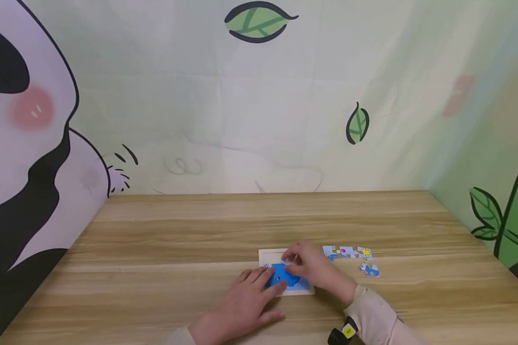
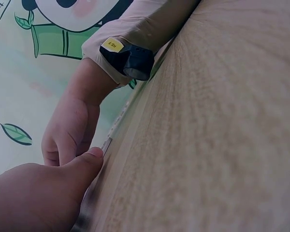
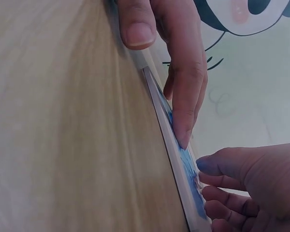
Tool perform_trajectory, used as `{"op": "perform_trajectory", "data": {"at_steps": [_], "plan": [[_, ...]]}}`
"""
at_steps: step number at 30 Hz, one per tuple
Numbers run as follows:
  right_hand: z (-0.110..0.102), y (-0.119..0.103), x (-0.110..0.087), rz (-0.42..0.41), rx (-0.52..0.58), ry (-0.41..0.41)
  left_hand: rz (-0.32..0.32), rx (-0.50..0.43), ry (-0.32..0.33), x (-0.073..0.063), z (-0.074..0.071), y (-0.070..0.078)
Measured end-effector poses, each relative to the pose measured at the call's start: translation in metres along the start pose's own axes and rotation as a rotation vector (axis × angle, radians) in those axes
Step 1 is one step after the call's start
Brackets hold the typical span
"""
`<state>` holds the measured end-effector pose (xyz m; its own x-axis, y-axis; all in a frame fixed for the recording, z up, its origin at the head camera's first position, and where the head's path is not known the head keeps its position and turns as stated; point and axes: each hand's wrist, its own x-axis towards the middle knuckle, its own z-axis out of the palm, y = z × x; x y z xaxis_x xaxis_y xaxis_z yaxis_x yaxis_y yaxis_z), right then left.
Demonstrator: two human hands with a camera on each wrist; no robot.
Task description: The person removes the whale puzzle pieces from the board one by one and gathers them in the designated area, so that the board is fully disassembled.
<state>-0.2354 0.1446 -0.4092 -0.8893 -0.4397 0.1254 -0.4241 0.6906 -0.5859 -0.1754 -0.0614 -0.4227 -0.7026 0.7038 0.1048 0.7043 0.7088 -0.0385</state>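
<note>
Left hand (image 1: 241, 306) — palm down, fingers extended forward and lying flat, thumb alongside. Right hand (image 1: 312, 267) — reaching in from the right, fingers bent downward at the tips, wrist sleeved, close beside the left.

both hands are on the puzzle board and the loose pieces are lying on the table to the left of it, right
Not quite. Both the left hand and the right hand are on the puzzle board, but the loose pieces lie on the table to the right of the board, not the left. The head view shows this.
</note>
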Motion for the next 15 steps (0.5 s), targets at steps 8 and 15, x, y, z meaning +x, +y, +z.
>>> {"op": "perform_trajectory", "data": {"at_steps": [8,15], "plan": [[0.0018,0.0031,-0.0007,0.013,0.016,0.002,0.012,0.011,0.017,-0.0006,0.0,0.0015],[0.0016,0.0005,0.001,0.037,0.015,0.007,0.014,0.014,0.047,-0.0001,0.0026,0.0008]]}}
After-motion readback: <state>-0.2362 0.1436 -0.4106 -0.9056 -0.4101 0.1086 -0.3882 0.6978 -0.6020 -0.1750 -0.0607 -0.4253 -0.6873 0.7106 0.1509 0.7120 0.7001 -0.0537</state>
